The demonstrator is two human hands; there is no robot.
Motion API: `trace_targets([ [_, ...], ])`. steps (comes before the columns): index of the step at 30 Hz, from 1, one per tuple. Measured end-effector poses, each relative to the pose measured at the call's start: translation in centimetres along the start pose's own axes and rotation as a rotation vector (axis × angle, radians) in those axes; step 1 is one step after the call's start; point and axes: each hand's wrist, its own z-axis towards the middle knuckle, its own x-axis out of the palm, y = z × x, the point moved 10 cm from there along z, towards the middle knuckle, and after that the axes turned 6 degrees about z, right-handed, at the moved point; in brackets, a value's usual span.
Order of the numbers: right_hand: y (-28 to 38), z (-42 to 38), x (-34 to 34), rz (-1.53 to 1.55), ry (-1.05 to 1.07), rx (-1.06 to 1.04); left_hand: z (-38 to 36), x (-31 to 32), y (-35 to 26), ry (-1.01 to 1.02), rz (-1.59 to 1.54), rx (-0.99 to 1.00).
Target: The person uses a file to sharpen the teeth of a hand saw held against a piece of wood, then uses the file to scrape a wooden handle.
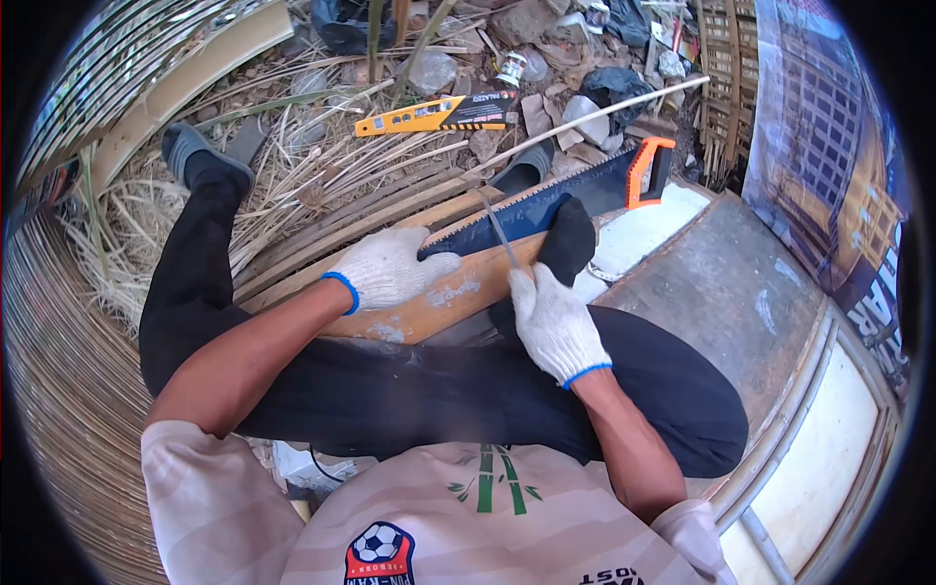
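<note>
A hand saw with a dark blue blade (pixel 526 218) and an orange and black handle (pixel 647 174) lies across a wooden board (pixel 429 302), its teeth facing away from me. My left hand (pixel 395 268), in a white glove, is closed on the blade's narrow front end. In my gloved right hand (pixel 551 317) is a thin metal file (pixel 499 228), which slants up across the blade to its toothed edge. A foot in a black sock (pixel 568 242) rests against the blade, right of the file.
A yellow and black saw sleeve (pixel 436 114) lies on the littered ground ahead. A long thin stick (pixel 604 115) crosses behind the saw. At the right stands a worn wooden panel (pixel 721 283); bamboo strips (pixel 68 390) line the left side.
</note>
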Motion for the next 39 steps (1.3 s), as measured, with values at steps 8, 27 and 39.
trace_targets([
  [8, 2.7, 4.6, 0.0, -0.053, -0.06, -0.183, -0.1, 0.0, -0.3, -0.002, -0.01, 0.021],
  [27, -0.7, 0.0, -0.6, 0.15, -0.066, 0.098, -0.1, 0.1, -0.7, 0.063, 0.058, 0.058],
  [39, -0.9, -0.9, -0.5, 0.142, -0.046, 0.14, 0.0, 0.1, -0.1, 0.032, 0.027, 0.027],
])
